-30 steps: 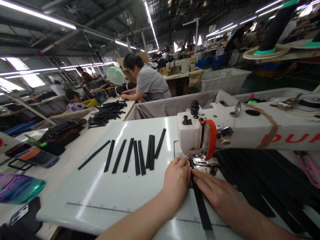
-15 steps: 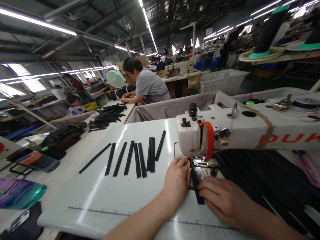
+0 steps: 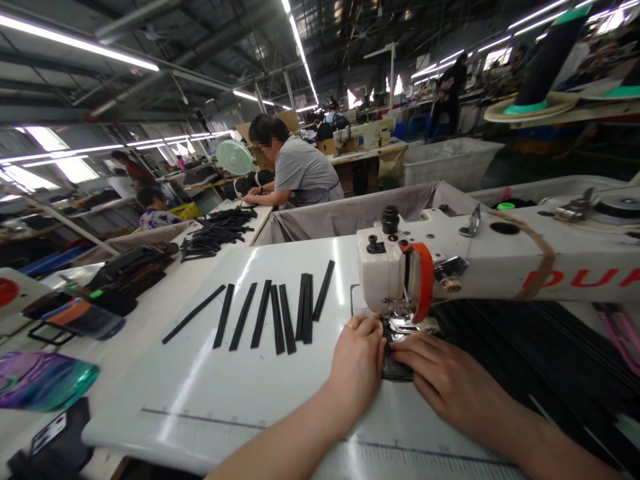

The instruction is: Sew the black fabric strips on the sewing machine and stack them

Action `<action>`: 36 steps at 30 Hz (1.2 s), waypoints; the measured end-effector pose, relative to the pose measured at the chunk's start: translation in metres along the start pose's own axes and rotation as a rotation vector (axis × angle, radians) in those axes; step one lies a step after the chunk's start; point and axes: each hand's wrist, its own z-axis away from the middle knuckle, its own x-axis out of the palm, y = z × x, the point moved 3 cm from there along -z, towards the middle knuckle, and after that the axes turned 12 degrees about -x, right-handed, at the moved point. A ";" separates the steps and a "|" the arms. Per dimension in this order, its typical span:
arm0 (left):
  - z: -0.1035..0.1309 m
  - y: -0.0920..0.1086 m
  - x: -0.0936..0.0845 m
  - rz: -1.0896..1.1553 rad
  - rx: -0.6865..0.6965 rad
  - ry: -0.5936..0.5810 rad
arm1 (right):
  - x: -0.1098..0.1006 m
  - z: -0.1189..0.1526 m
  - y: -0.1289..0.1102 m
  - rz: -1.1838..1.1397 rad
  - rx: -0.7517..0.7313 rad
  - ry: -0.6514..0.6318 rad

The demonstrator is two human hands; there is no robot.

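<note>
A white sewing machine (image 3: pixel 383 270) with an orange guard (image 3: pixel 424 283) stands over the pale work table (image 3: pixel 200 407). My left hand (image 3: pixel 357 353) is closed beside the needle area, its fingertips at a dark strip that is mostly hidden. Just right of it, my right hand (image 3: pixel 435 367) has its fingers together near the presser foot (image 3: pixel 403 325); what lies under them is hard to make out. Several black strips (image 3: pixel 260 313) lie spread on the table to the left of the machine.
A pile of black strips (image 3: pixel 220 230) lies at the back left, near a person in a grey shirt (image 3: pixel 305 170). Dark fabric (image 3: pixel 510 333) lies right of the machine. A purple-green bottle (image 3: pixel 47 380) and a phone (image 3: pixel 49 432) are at the left.
My right hand has moved up and slightly left, closer to the presser foot. The long strip that showed between my hands is now mostly out of sight. The view has shifted slightly.
</note>
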 end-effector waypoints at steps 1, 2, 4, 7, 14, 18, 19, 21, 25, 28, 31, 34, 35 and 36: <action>0.000 0.000 0.000 0.000 0.002 -0.002 | 0.001 0.000 0.001 0.022 -0.004 0.004; 0.000 0.000 0.000 0.002 0.005 -0.002 | 0.002 0.000 0.001 0.043 -0.004 0.004; 0.001 0.000 0.000 0.005 0.009 0.001 | 0.004 0.001 0.003 0.068 0.009 0.000; 0.001 0.000 0.000 0.002 0.011 0.001 | 0.007 0.003 0.004 0.071 0.028 -0.008; 0.000 -0.001 0.002 -0.021 0.002 -0.020 | 0.008 0.003 0.004 0.070 0.032 -0.032; -0.002 0.000 0.002 -0.046 -0.006 -0.032 | 0.010 0.004 0.004 0.088 0.027 -0.034; -0.002 0.000 0.002 -0.051 -0.005 -0.032 | 0.010 0.004 0.004 0.090 0.028 -0.033; -0.003 0.001 0.001 -0.058 0.002 -0.031 | 0.010 0.003 0.004 0.092 0.029 -0.033; -0.002 0.002 0.000 -0.069 0.019 -0.032 | 0.009 0.002 0.004 0.094 0.036 -0.026; -0.003 0.001 0.000 -0.069 0.027 -0.033 | 0.008 0.000 0.003 0.095 0.037 -0.017; -0.005 0.000 0.001 -0.082 0.038 -0.039 | 0.008 -0.003 0.001 0.100 0.049 -0.010; -0.006 -0.001 0.002 -0.093 0.053 -0.043 | 0.007 -0.006 -0.001 0.094 0.057 -0.006; -0.005 -0.001 0.003 -0.097 0.055 -0.044 | 0.007 -0.006 -0.001 0.090 0.057 -0.004; -0.004 0.000 0.004 -0.102 0.055 -0.045 | 0.006 -0.007 -0.002 0.085 0.060 -0.001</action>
